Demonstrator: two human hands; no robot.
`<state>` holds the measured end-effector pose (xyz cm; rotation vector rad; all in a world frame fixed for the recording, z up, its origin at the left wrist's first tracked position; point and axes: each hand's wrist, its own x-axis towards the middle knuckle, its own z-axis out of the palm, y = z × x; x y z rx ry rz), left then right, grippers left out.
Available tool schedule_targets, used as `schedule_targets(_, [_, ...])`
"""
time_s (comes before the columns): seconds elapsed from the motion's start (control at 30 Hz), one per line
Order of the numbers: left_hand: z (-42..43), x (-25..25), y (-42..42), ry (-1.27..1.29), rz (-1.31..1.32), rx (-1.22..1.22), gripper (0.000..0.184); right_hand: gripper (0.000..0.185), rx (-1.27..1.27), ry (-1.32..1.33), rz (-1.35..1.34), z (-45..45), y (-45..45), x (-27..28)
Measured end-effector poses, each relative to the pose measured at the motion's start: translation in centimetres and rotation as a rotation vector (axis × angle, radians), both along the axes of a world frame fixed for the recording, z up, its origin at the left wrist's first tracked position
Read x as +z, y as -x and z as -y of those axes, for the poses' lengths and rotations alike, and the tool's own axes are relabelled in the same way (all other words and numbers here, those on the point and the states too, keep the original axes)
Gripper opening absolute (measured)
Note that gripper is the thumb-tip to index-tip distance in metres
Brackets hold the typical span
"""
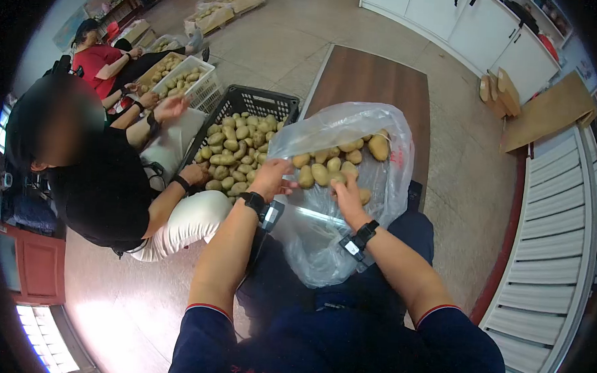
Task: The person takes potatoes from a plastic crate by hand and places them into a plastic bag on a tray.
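Observation:
A clear plastic bag (309, 253) lies spread in front of me, partly over a brown wooden board, with several potatoes (318, 173) inside. My right hand (349, 201) reaches into the bag, its fingers closed around a potato at the near side of the pile. Over the bag's left edge hovers my left hand (272, 180), fingers apart and slightly curled, with nothing seen in it. Just left of that hand stands a black plastic crate (262, 98) full of loose potatoes.
A person in black (105, 178) sits close on my left, one hand at the crate's near edge. Another person in red (100, 64) sits farther back beside a white crate (209, 86) of potatoes. A white radiator (541, 284) runs along the right; cabinets (439, 19) line the back.

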<state>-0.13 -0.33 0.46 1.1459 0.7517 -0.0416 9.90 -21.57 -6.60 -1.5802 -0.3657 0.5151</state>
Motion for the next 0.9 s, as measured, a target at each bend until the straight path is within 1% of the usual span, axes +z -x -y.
schedule_targets(0.03, [0.5,0.0,-0.2,-0.002,-0.004,-0.002,0.04,0.043,-0.002,-0.002,-0.004,-0.5,0.7,1.8])
schedule_targets(0.1, [1.2,0.1,-0.5,0.012,-0.051,-0.081,0.039,0.04,0.134,-0.156,-0.476,-1.3,1.9,4.8])
schedule_targets(0.13, [1.5,0.2,-0.5,0.011,-0.035,-0.105,0.042,0.04,0.143,-0.159,-0.48,-1.8,1.9,4.6])
schedule_targets(0.17, [1.6,0.3,-0.4,0.008,-0.039,-0.096,0.042,0.04,0.219,-0.198,-0.539,-2.3,1.9,4.6])
schedule_targets(0.2, [1.5,0.3,-0.5,0.066,-0.02,-0.155,0.043,0.043,0.296,-0.236,-0.596,-2.7,2.0,5.0])
schedule_targets(0.23, [1.5,0.3,-0.5,0.124,-0.001,-0.214,0.044,0.043,0.304,-0.238,-0.597,-2.8,2.0,5.3])
schedule_targets(0.3, [1.4,0.2,-0.4,0.131,0.02,-0.242,0.043,0.042,0.33,-0.201,-0.459,-3.0,2.2,5.9])
schedule_targets(0.37, [1.2,0.2,-0.5,0.214,0.074,-0.35,0.044,0.039,0.338,-0.189,-0.423,-3.4,2.1,5.6])
schedule_targets(0.43, [1.2,0.9,-0.2,0.181,0.09,-0.313,0.042,0.032,0.328,-0.042,-0.184,-3.6,1.9,4.3])
schedule_targets(0.47, [1.0,0.7,-0.2,0.188,0.065,-0.292,0.041,0.026,0.33,-0.061,-0.198,-3.5,1.8,3.6])
schedule_targets(0.5, [0.7,0.3,-0.3,0.197,0.04,-0.274,0.04,0.026,0.339,-0.057,-0.202,-3.5,1.8,3.0])
schedule_targets(0.53, [0.3,-0.1,-0.3,0.263,0.081,-0.25,0.038,0.027,0.305,-0.039,-0.083,-3.3,1.8,2.4])
schedule_targets(0.57, [-0.2,-0.5,-0.3,0.269,0.079,-0.251,0.038,0.028,0.266,-0.02,0.037,-3.0,1.7,1.8])
schedule_targets(0.6, [-0.3,-0.2,-0.3,0.243,0.095,-0.148,0.039,0.028,0.223,0.212,0.266,-1.9,2.0,3.9])
schedule_targets(0.63, [-0.4,0.1,-0.3,0.219,0.109,-0.049,0.039,0.028,0.213,0.223,0.26,-1.2,1.6,2.9])
schedule_targets(0.7, [-1.4,0.4,0.2,0.237,0.135,0.034,0.038,0.035,-0.007,0.452,0.874,0.9,0.6,1.2])
schedule_targets(0.73, [-2.1,-0.1,0.3,0.215,0.147,0.092,0.038,0.041,-0.036,0.568,0.8,1.9,0.4,1.7])
schedule_targets(0.77, [-2.9,-0.8,0.4,0.19,0.159,0.152,0.037,0.041,-0.05,0.585,0.797,2.8,0.0,1.5])
schedule_targets(0.83, [-4.2,-1.9,0.6,0.177,0.144,0.35,0.037,0.041,-0.114,0.722,0.821,4.4,-0.8,0.1])
schedule_targets(0.87, [-5.0,-2.5,0.8,0.18,0.141,0.34,0.037,0.041,-0.122,0.729,0.816,4.7,-1.0,-0.8])
schedule_targets(0.9, [-6.2,-3.8,1.0,0.143,0.113,0.43,0.036,0.042,-0.092,0.789,0.763,5.0,-1.1,-1.9])
